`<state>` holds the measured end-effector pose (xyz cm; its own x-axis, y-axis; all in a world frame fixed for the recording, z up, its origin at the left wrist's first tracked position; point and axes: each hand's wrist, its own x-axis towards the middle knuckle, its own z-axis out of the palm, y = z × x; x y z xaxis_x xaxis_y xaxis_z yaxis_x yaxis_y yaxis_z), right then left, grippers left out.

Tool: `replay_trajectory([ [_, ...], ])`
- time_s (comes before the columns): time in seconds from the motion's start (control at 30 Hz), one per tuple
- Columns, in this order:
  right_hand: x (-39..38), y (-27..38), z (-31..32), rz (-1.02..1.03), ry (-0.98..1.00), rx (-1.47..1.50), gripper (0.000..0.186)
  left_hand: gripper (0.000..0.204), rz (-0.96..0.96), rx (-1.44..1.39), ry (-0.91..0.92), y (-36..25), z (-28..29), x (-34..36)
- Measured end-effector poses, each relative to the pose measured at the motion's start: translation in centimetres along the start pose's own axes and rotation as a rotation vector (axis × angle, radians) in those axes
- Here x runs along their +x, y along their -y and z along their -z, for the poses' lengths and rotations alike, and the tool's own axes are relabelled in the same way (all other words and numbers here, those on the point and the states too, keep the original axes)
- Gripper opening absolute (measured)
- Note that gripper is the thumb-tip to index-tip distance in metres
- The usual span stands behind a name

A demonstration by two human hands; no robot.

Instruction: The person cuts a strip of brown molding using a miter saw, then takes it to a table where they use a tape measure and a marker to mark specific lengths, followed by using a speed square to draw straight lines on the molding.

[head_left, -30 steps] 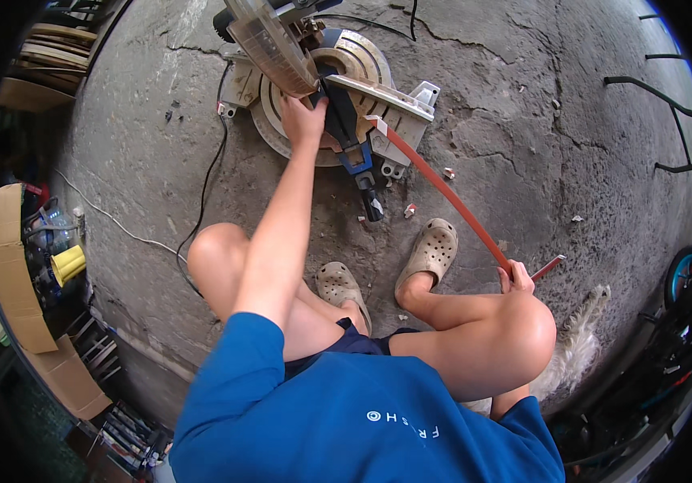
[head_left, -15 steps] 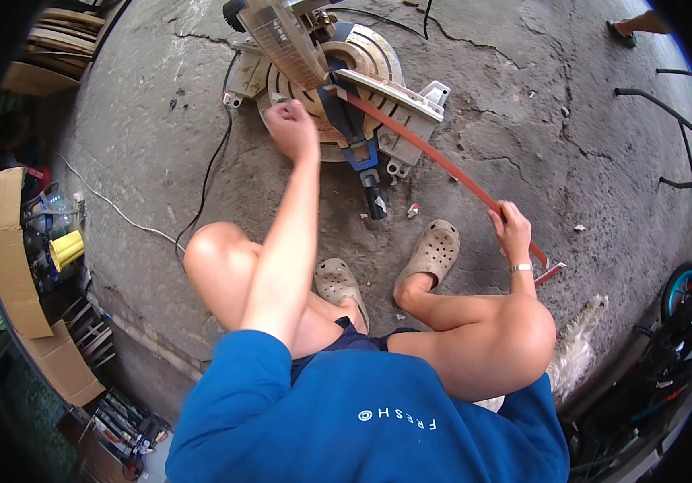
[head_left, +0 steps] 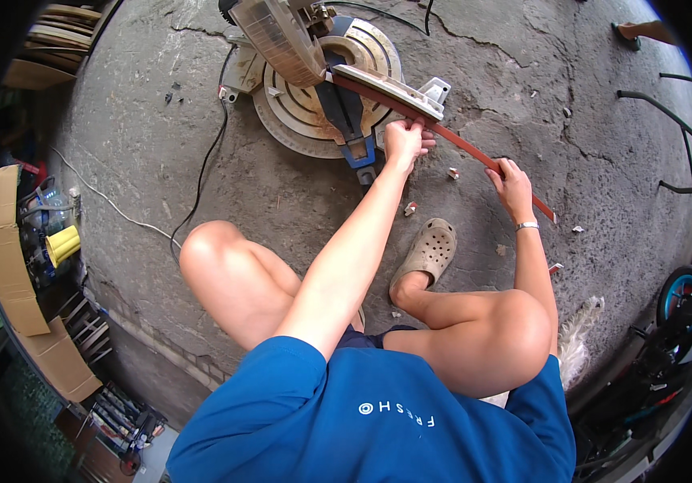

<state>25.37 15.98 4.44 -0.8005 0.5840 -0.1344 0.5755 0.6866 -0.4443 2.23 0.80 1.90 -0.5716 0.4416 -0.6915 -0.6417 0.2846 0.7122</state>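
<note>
A long, thin red metal bar (head_left: 467, 146) lies slantwise along the pale fence (head_left: 398, 94) of a miter saw (head_left: 338, 105) on the ground. My left hand (head_left: 408, 145) grips the bar beside the fence, fingers closed at its near edge. Farther right, my right hand (head_left: 513, 189) is closed round the bar, near its free end. The bar's other end reaches the saw's blade guard (head_left: 286, 40); the blade itself is hidden. My left forearm covers part of the saw's dark blue handle (head_left: 360, 157).
Small scraps (head_left: 453, 173) lie on the cracked concrete floor. A red piece (head_left: 555, 268) shows beside my right forearm. A black cord (head_left: 213, 145) runs left of the saw. Cardboard (head_left: 8, 241) stands at the left, bent black bars (head_left: 668, 109) at the right, and white fur (head_left: 579, 330) by my right knee.
My left hand has moved right from over the saw's table onto the bar. The bar has shifted toward the saw and lies closer along the fence. My right hand still holds it, slightly higher.
</note>
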Motion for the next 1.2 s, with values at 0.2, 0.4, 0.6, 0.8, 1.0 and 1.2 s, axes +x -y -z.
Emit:
replay_trajectory([
  [0.2, -0.9, 0.1, -0.1, -0.029, -0.004, -0.024, 0.027, 0.038, 0.017, 0.018, 0.049, -0.2, 0.2, -0.3],
  [0.4, -1.2, 0.0, -0.2, -0.024, -0.048, -0.025, 0.026, 0.038, 0.085, 0.022, 0.019, -0.5, 0.0, 0.3],
  [0.6, -0.9, 0.5, -0.2, -0.067, -0.028, -0.04, 0.025, 0.036, 0.066, -0.007, 0.042, -1.1, 0.7, 0.4],
  [0.8, -1.1, 0.4, -0.2, -0.106, 0.003, -0.06, 0.026, 0.039, 0.092, 0.051, 0.111, -1.9, 1.4, 0.3],
  [1.0, -0.9, 0.4, 0.2, -0.103, 0.063, -0.15, 0.031, 0.027, 0.14, -0.082, -0.072, -2.3, 0.8, 1.0],
  [1.2, 2.8, 1.7, 3.5, -0.02, -0.03, 0.043, 0.038, 0.024, 0.146, -0.036, -0.043, -3.2, 0.3, 1.4],
])
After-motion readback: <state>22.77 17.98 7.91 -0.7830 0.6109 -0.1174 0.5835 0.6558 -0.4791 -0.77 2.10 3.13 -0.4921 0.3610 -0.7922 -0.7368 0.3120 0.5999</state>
